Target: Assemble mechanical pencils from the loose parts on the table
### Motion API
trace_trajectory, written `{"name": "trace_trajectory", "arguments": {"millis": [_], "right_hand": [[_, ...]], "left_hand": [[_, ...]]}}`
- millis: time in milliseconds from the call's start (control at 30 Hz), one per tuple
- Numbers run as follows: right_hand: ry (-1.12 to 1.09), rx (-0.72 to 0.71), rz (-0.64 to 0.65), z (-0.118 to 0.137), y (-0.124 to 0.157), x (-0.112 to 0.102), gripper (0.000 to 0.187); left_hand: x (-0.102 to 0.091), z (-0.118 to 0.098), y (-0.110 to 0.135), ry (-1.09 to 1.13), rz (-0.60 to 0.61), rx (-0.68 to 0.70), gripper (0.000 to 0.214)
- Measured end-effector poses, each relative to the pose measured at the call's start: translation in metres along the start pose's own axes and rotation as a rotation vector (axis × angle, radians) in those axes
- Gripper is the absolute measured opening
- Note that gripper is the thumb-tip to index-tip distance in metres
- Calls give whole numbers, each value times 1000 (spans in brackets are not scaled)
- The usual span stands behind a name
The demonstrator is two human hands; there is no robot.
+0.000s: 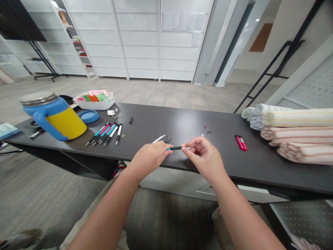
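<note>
Between my two hands, just above the front of the dark table, is a pen barrel (176, 148) with a black grip and a teal part. My left hand (151, 156) is closed around its teal end. The fingertips of my right hand (204, 152) pinch the black end. White refill tubes (158, 139) and small dark parts (167, 140) lie just beyond my left hand. Beyond my right hand are several small springs (208, 132) and a tiny red piece (205, 126). Two pink pen barrels (241, 142) lie farther right.
Several pens (105, 133) lie in a group at the left, near a black clip (131, 120). Behind them stand a blue-and-yellow jug (61, 119), a blue lid (88, 116) and a white basket (104, 104) of colourful packets. Rolled towels (299, 133) are stacked at the right end.
</note>
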State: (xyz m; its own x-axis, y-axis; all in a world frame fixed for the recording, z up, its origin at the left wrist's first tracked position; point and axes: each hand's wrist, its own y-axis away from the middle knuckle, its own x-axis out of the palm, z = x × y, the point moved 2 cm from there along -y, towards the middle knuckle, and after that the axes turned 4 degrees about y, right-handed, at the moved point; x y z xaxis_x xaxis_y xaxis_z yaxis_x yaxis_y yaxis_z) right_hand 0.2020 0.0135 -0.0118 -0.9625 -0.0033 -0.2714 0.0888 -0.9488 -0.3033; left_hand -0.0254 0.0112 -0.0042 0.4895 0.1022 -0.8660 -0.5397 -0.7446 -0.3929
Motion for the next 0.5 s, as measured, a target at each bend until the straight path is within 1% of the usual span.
{"name": "trace_trajectory", "arguments": {"millis": [233,500], "right_hand": [[62,29,41,0,0,-3,32],[148,-9,57,5,0,-3,23]], "left_hand": [[0,-1,0,-15,13,6,36],[0,-2,-1,1,9,13,35]]}}
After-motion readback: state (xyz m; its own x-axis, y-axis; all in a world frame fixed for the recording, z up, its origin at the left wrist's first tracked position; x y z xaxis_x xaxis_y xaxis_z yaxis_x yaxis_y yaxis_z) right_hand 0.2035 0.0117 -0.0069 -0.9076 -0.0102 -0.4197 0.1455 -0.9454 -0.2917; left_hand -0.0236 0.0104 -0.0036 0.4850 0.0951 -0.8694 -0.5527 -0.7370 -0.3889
